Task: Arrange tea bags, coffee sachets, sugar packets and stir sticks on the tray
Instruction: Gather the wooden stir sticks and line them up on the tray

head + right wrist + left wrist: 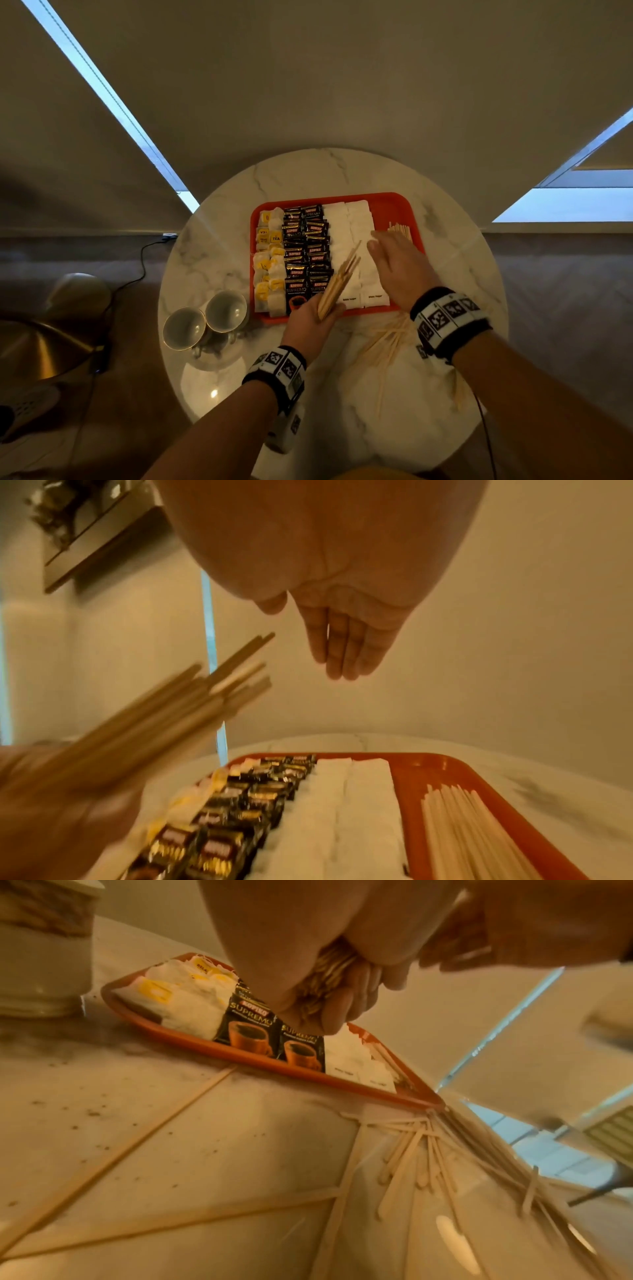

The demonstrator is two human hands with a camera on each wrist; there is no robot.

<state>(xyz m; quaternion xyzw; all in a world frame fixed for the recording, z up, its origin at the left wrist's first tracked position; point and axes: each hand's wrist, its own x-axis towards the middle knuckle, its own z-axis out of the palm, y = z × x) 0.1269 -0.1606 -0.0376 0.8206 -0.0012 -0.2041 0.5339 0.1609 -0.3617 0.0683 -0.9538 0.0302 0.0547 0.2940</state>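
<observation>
1. Left hand (310, 317): grip clenched round the near ends of a bundle of stir sticks (337, 281), held above the tray's near edge; far ends fan out over the sugar packets (349, 246).
2. Right hand (397, 263): grip released, fingers straight and together, palm down, nothing in it. It hovers over the tray's right side, just beside the sticks already laid there (476, 831).
3. Handling, my read: sticks are light, thin, stiff wood, prob. snap if bent, and slide past each other easily. A loose grip lets them splay, as the far ends already do. Best taken as a bundle near one end or mid-length, w/ the other hand squaring the tips before setting down.
4. Tray (394, 205), orange, sits on the round marble surface (308, 171). L to R: tea bags (270, 260), coffee sachets (306, 253), sugar packets, then the stick row by the right rim.
5. More loose sticks (421, 1150) lie scattered on the surface just off the tray's near right corner, so the stick step looks part done.
6. Two cups (205, 322) stand left of the tray, apart from it.
</observation>
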